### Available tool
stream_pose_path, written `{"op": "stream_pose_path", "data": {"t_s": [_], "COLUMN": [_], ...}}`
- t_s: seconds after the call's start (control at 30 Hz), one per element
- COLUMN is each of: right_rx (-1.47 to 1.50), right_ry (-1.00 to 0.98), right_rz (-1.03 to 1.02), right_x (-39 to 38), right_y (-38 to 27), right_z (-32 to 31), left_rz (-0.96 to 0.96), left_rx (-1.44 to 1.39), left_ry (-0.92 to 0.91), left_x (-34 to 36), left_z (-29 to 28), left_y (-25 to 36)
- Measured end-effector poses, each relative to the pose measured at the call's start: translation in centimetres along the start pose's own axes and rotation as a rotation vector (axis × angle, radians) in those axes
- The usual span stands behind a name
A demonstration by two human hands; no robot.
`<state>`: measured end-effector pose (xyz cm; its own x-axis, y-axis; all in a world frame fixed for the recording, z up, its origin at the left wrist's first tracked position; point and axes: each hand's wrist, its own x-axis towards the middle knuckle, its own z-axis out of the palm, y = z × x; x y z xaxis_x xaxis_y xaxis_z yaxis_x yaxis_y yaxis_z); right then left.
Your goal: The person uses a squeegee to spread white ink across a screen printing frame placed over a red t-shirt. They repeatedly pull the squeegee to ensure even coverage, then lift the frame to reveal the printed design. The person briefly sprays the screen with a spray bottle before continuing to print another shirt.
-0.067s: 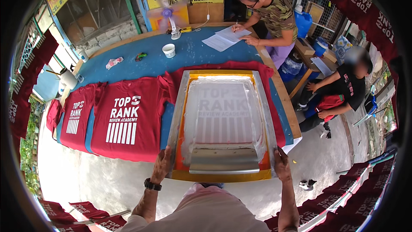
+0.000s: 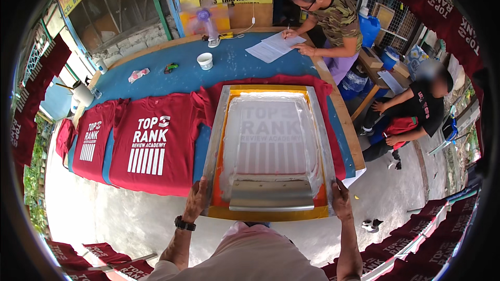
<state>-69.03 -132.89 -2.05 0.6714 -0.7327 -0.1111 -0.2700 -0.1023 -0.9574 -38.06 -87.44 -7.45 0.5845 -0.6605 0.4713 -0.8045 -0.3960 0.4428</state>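
Note:
A screen printing frame [image 2: 212,166] with metal sides and yellow-taped inner edges lies over a maroon T-shirt [image 2: 260,79], whose collar end and right edge show around it. White ink smears the mesh, and pale lettering shows through. Across the near end of the mesh rests a wide metal squeegee [image 2: 271,194]. My left hand [image 2: 196,199], below a dark wristwatch, grips the frame's near left side. At the near right side my right hand [image 2: 341,200] is closed on the same frame. Left of it lie two maroon T-shirts with white prints, the larger one [image 2: 174,125] nearest.
The blue table [image 2: 172,80] carries a white tub [image 2: 204,61], a running fan [image 2: 203,15] and small items. At its far right a person [image 2: 333,21] writes on papers [image 2: 273,47]. Another person [image 2: 416,109] sits at right. A cat [image 2: 371,225] is on the floor; maroon shirts hang around.
Almost nothing differs. My view has shifted very slightly; both hands keep their hold on the frame, which stays in place.

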Motion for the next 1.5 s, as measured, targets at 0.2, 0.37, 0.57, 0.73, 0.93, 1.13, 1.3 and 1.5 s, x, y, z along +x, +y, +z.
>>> {"op": "stream_pose_path", "data": {"t_s": [0.2, 0.37, 0.57, 0.73, 0.93, 1.13, 1.3, 1.5], "right_rx": [-0.044, 0.126, -0.330, -0.430, -1.785, -0.550, -0.520, -0.318], "right_ry": [-0.039, -0.049, -0.003, -0.071, 0.233, -0.238, -0.288, -0.262], "right_rz": [0.077, -0.054, -0.804, -0.420, -1.162, -0.552, -0.470, -0.200], "right_x": [2.9, 4.6, 7.7, 8.5, 7.2, 7.8, 7.3, 6.8], "right_y": [2.1, 6.7, 15.0, 16.5, 15.1, 13.8, 11.7, 9.6], "right_z": [-0.8, -0.5, -1.2, -1.1, -2.7, -3.0, -3.3, -2.8], "left_rz": [-0.541, -0.729, -0.774, -0.733, -0.694, -0.678, -0.784, -0.718], "left_rx": [-0.276, -0.268, -0.206, -0.144, -0.203, -0.287, -0.279, -0.311], "left_ry": [-0.111, -0.082, -0.121, -0.047, -0.005, -0.034, -0.090, -0.083], "left_x": [2.8, 4.3, 4.4, 5.4, 5.1, 6.4, 6.9, 6.7], "left_z": [1.8, 2.8, 4.3, 4.9, 4.6, 3.6, 3.2, 3.5], "left_y": [1.8, 2.6, 2.8, 3.5, 4.5, 6.2, 6.8, 6.8]}}
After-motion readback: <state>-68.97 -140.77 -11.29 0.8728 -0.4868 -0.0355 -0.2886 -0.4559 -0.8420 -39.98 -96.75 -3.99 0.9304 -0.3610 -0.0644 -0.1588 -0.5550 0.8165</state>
